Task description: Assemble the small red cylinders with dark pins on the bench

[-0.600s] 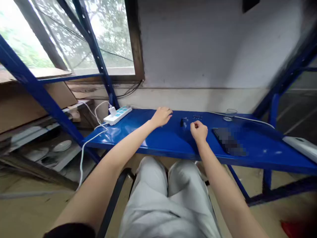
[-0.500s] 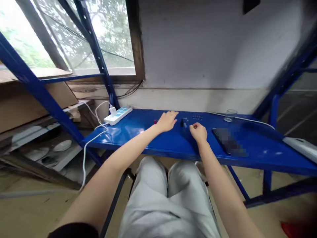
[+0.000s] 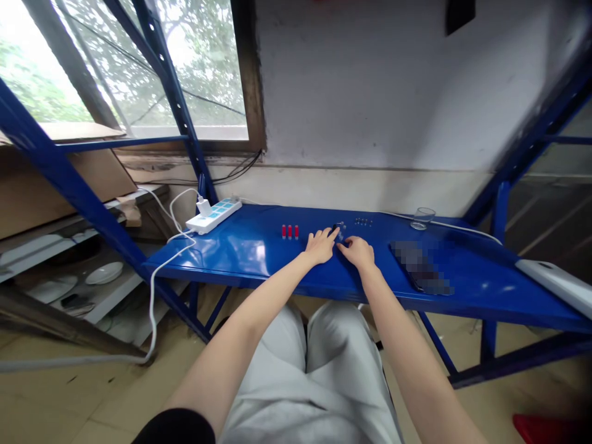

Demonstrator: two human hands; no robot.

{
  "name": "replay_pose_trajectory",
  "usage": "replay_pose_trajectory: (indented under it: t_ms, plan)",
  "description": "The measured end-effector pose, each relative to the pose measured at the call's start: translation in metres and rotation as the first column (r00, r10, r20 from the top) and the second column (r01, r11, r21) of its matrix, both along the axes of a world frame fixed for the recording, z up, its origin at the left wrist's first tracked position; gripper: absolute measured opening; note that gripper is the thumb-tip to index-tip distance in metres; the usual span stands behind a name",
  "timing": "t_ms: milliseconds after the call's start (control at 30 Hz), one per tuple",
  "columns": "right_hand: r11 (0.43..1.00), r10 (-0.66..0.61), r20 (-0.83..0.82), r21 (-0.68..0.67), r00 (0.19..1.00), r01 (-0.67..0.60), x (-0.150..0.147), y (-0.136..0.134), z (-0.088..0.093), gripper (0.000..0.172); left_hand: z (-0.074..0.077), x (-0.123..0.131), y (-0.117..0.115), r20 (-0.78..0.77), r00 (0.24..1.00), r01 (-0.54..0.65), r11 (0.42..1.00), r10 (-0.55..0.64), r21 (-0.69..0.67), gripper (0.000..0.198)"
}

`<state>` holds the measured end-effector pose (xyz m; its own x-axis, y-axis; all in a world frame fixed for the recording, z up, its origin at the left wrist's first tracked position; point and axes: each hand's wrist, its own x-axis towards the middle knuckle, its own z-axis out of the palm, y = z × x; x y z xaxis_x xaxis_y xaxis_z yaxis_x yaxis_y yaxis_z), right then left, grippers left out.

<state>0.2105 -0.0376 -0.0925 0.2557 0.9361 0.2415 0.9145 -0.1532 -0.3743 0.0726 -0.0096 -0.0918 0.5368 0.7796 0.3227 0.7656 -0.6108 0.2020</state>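
My left hand point(image 3: 320, 247) reaches over the blue table with its fingers stretched out and apart. Its fingertips touch or nearly touch a small cluster of dark and clear pieces point(image 3: 341, 229), partly hidden by them. Close by on the right, my right hand point(image 3: 359, 251) is curled, thumb and fingers drawn together at the near side of that cluster. Anything in that pinch is too small to make out. Three small red cylinders point(image 3: 290, 232) with clear ends stand in a row to the left of my left hand. Several tiny metallic pieces point(image 3: 363, 222) lie in rows behind my right hand.
A dark phone-like slab point(image 3: 407, 262) lies right of my hands on the blue table point(image 3: 259, 271). Behind it stands a clear glass cup point(image 3: 422, 219). A white power strip point(image 3: 215, 216) with a cable occupies the left end, and a white device point(image 3: 557, 283) the right edge.
My left hand has moved off the red cylinders, right and nearer to me, up to the small cluster. My right hand has shifted left toward it. The view has moved slightly.
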Motion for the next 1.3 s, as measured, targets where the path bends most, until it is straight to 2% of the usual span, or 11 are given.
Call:
replay_pose_trajectory:
  t_ms: [200,467,633,800,933,1067,1300]
  plan:
    - [1.000,-0.022,-0.017,-0.011,1.000,0.022,-0.001,0.005,0.000,0.034,0.003,0.002,0.004,0.089,0.996,-0.034,0.990,0.022,0.139,0.035]
    - [0.999,-0.040,-0.026,-0.028,0.999,0.039,-0.001,0.009,-0.001,0.029,0.005,-0.006,0.003,0.269,0.959,-0.107,0.992,0.084,0.071,0.017]
    - [0.999,-0.044,-0.016,-0.031,0.999,0.044,-0.001,0.011,-0.002,0.027,-0.002,-0.019,-0.005,0.492,0.867,-0.122,0.991,0.081,0.051,0.012]
    - [0.999,-0.039,-0.022,-0.028,0.999,0.038,-0.001,0.011,-0.003,0.026,-0.009,-0.031,-0.010,0.672,0.729,-0.117,0.991,0.130,-0.064,0.012]
    - [0.999,-0.032,-0.026,-0.026,0.999,0.031,-0.001,0.011,-0.003,0.027,-0.011,-0.035,-0.010,0.721,0.669,-0.094,0.983,0.180,-0.158,0.009]
    - [0.999,-0.030,-0.029,-0.019,0.999,0.030,-0.001,0.011,-0.004,0.024,-0.012,-0.035,-0.009,0.729,0.663,-0.052,0.983,0.167,-0.177,0.007]
    - [1.000,-0.024,-0.043,-0.003,0.999,0.024,0.001,0.012,-0.006,0.024,-0.014,-0.034,-0.007,0.731,0.657,-0.050,0.978,0.186,-0.204,0.006]
